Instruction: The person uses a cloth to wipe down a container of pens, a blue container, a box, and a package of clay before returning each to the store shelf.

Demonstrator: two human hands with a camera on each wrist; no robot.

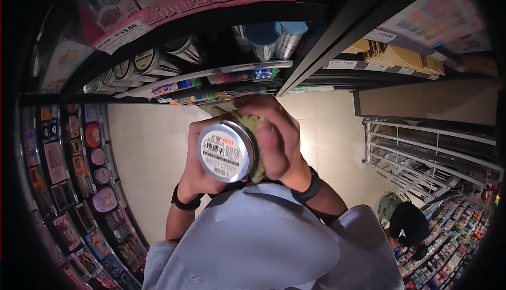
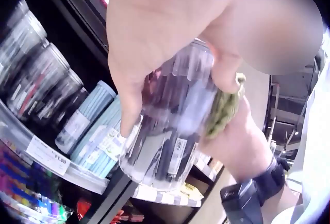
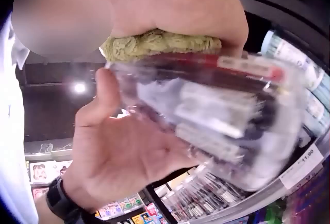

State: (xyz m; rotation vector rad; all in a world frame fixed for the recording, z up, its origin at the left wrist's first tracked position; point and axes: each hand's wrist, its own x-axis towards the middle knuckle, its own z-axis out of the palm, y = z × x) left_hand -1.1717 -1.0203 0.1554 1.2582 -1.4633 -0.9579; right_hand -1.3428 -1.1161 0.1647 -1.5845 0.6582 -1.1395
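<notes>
In the head view, a black shelf (image 1: 226, 18) carries a pink display box (image 1: 203, 8). Below it, round-lidded jars (image 1: 150, 62) lie in a row near two blue canisters (image 1: 276, 42). Tan envelopes (image 1: 403, 59) fill a shelf at upper right, over a white rack (image 1: 416, 155). A person in black (image 1: 408, 224) is at lower right, and colourful packages (image 1: 79, 182) line the left, beside pale floor tiles (image 1: 139, 153).

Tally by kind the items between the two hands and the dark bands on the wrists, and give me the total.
Clear jar: 1
Fuzzy green item: 1
Dark wristbands: 2
Total: 4
</notes>
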